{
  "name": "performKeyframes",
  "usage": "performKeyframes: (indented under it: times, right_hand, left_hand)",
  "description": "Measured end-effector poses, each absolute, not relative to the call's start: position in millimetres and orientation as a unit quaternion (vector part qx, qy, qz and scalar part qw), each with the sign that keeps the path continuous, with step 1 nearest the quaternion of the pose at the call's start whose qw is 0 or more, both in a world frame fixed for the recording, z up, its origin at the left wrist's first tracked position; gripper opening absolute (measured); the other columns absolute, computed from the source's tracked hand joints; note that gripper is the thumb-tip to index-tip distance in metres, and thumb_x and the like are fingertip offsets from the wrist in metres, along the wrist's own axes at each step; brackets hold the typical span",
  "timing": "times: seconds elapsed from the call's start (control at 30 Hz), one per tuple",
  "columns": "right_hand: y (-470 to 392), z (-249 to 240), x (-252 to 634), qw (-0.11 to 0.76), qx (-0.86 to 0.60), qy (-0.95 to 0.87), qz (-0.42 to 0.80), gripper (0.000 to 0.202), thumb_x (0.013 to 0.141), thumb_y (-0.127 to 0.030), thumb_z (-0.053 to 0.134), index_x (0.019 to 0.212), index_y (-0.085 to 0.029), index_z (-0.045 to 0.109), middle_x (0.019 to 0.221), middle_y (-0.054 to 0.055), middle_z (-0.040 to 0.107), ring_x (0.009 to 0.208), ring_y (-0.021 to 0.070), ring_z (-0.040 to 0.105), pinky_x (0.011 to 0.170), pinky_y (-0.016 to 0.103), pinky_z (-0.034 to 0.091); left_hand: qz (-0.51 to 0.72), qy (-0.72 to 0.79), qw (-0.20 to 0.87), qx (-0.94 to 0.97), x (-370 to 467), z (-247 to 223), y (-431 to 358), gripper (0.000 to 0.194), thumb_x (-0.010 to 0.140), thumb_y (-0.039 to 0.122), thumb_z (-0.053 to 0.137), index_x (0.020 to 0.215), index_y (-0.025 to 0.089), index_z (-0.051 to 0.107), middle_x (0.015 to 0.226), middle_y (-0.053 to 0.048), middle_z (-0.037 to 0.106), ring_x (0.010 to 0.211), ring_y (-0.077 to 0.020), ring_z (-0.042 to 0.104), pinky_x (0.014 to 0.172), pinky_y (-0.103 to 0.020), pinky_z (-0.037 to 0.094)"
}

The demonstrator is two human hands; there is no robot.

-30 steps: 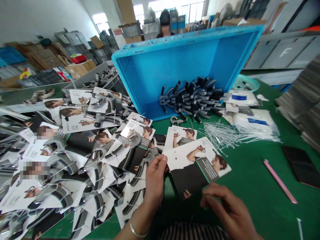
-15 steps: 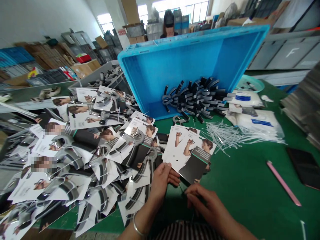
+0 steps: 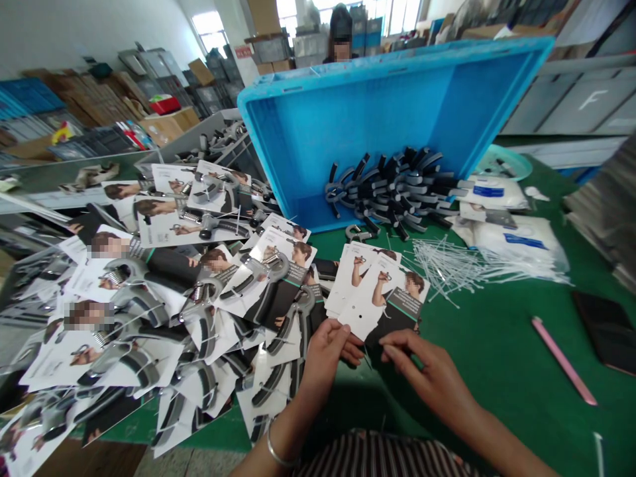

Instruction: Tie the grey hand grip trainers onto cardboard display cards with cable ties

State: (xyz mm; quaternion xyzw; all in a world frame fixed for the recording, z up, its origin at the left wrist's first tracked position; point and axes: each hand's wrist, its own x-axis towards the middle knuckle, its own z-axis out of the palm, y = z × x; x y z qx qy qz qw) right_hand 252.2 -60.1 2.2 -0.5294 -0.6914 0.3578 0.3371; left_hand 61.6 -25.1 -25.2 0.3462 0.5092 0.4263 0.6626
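Observation:
My left hand (image 3: 332, 351) pinches the lower left edge of a printed backing card (image 3: 380, 295), white and black with punched holes, tilted above the table. At the card's lower right edge, my right hand (image 3: 422, 361) has thumb and fingers pressed together; whatever they hold is hidden. A thin strand hangs below the card between both hands. Behind the held card lie more loose cards (image 3: 342, 281). To the left spreads a heap of cards with grey-and-black hand grips (image 3: 144, 305) fastened on them. One loose hand grip (image 3: 362, 233) lies beyond the cards.
A blue crate (image 3: 348, 126) on its side holds several hand grips (image 3: 397, 189). White cable ties (image 3: 447, 268) lie right of the cards, beside plastic bags (image 3: 521, 242). Farther right are a pink stick (image 3: 564, 361) and a dark phone (image 3: 603, 328). A person (image 3: 340, 33) is behind the crate.
My right hand has risen slightly to the card's lower right edge, now covering part of it. The left hand keeps its pinch on the card. The view has shifted a little.

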Motion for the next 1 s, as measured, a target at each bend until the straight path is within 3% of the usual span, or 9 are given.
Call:
performKeyframes:
  times: [0.07,0.2,0.37,0.47,0.67,0.8,1.0]
  right_hand:
    - [-51.4,-3.4,257.8,0.353,-0.556,-0.692,0.296,0.015,0.096,-0.031,0.052,0.103,-0.022,0.063,0.096,0.005,0.069,0.087,0.0192,0.065,0.081,0.031,0.049]
    - [-26.0,-14.3,262.7,0.337,-0.588,-0.691,0.249,0.023,0.094,-0.030,0.053,0.114,-0.021,0.058,0.097,0.005,0.068,0.084,0.0196,0.064,0.079,0.033,0.049]
    - [-4.9,-16.7,255.0,0.302,-0.574,-0.727,0.226,0.016,0.096,-0.029,0.050,0.092,-0.021,0.062,0.091,0.004,0.066,0.085,0.0197,0.061,0.079,0.033,0.046]
    - [-11.3,-13.7,248.6,0.304,-0.551,-0.732,0.261,0.016,0.097,-0.030,0.048,0.091,-0.021,0.060,0.088,0.004,0.065,0.082,0.0188,0.061,0.077,0.032,0.046]
    - [-52.6,-7.6,246.2,0.264,-0.488,-0.752,0.357,0.016,0.098,-0.029,0.047,0.093,-0.021,0.060,0.090,0.004,0.066,0.084,0.0183,0.061,0.077,0.030,0.047]
    - [-72.7,-17.5,256.0,0.215,-0.463,-0.762,0.399,0.020,0.099,-0.031,0.046,0.089,-0.021,0.060,0.086,0.004,0.064,0.082,0.0178,0.060,0.075,0.029,0.046]
    - [-76.4,-46.7,263.8,0.220,-0.499,-0.716,0.435,0.021,0.099,-0.030,0.044,0.090,-0.020,0.060,0.083,0.002,0.064,0.076,0.0162,0.060,0.071,0.028,0.048]
  left_hand:
    - [0.425,0.509,0.663,0.348,63.0,-26.5,-24.7,0.036,0.081,0.047,0.067,0.086,0.016,0.049,0.071,-0.004,0.072,0.050,-0.0130,0.065,0.048,-0.022,0.051]
    - [0.416,0.499,0.664,0.371,66.7,-31.4,-21.6,0.035,0.082,0.047,0.066,0.086,0.015,0.052,0.072,-0.004,0.071,0.052,-0.0123,0.064,0.050,-0.022,0.051]
    - [0.419,0.511,0.657,0.365,69.0,-28.2,-20.9,0.037,0.079,0.049,0.068,0.082,0.016,0.054,0.072,-0.003,0.070,0.054,-0.0128,0.065,0.053,-0.023,0.052]
    - [0.418,0.520,0.651,0.361,68.6,-22.3,-20.7,0.037,0.079,0.049,0.068,0.088,0.016,0.054,0.071,-0.003,0.070,0.057,-0.0151,0.068,0.054,-0.024,0.053]
    - [0.394,0.532,0.614,0.430,66.7,-20.8,-13.3,0.047,0.083,0.048,0.064,0.117,0.017,0.054,0.062,-0.001,0.069,0.050,-0.0169,0.067,0.047,-0.022,0.050]
    - [0.388,0.507,0.631,0.440,66.1,-19.1,-10.6,0.044,0.084,0.047,0.062,0.113,0.015,0.057,0.058,-0.002,0.068,0.051,-0.0167,0.066,0.052,-0.023,0.051]
    - [0.361,0.441,0.666,0.482,68.1,-1.9,-18.1,0.029,0.085,0.040,0.063,0.101,0.016,0.063,0.064,-0.002,0.070,0.059,-0.0149,0.065,0.063,-0.024,0.050]
